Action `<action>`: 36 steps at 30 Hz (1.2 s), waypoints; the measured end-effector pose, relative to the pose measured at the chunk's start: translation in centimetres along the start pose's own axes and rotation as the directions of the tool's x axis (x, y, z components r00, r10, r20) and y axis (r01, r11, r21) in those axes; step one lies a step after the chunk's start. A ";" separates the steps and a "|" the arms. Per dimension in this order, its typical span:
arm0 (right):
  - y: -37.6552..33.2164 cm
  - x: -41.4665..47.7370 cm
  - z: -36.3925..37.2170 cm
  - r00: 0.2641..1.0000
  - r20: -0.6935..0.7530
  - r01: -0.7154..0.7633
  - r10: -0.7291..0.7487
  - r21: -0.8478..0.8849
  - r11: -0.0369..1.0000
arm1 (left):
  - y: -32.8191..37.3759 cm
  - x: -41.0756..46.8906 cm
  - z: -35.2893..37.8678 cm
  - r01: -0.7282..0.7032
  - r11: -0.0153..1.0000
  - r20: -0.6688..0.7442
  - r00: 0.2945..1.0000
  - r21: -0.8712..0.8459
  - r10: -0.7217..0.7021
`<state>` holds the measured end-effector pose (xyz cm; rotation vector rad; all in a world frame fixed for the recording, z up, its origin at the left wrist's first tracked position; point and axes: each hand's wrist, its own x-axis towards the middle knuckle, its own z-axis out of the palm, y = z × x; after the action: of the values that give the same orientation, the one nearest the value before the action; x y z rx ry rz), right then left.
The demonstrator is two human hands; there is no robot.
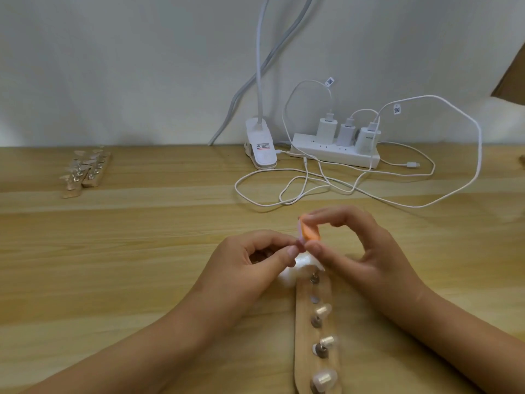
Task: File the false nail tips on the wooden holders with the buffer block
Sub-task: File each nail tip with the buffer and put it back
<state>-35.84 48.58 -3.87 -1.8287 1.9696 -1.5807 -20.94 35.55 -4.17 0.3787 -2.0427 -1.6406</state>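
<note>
Pinching a nail tip, left hand meets right hand gripping buffer block at end of holder

bare table lies open to the left of the left hand, back to the spare holders near the wall. behind the right hand, looped white cables sprawl across the wood, with the clip lamp and power strip beyond. between the forearms, the near holder with its nail tips fills the gap.
</note>
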 end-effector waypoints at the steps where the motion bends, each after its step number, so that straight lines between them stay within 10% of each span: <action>1: -0.1 0.1 -0.1 0.999 -0.005 -0.041 0.041 0.014 0.999 | 0.1 0.0 0.0 0.002 1.000 0.000 1.000 -0.006 -0.002; 5: -0.5 -0.1 0.1 0.992 0.039 0.119 -0.117 -0.068 0.990 | 0.1 -0.1 0.1 -0.027 1.000 0.022 0.999 0.007 0.027; 36: -0.4 0.0 0.1 0.999 -0.032 -0.027 0.029 0.048 0.998 | 0.3 0.0 0.0 -0.011 0.999 0.003 1.000 -0.030 0.012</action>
<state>-35.46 48.60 -3.72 -1.7616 1.9437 -1.6447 -20.92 35.61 -3.92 0.3532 -2.0168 -1.6642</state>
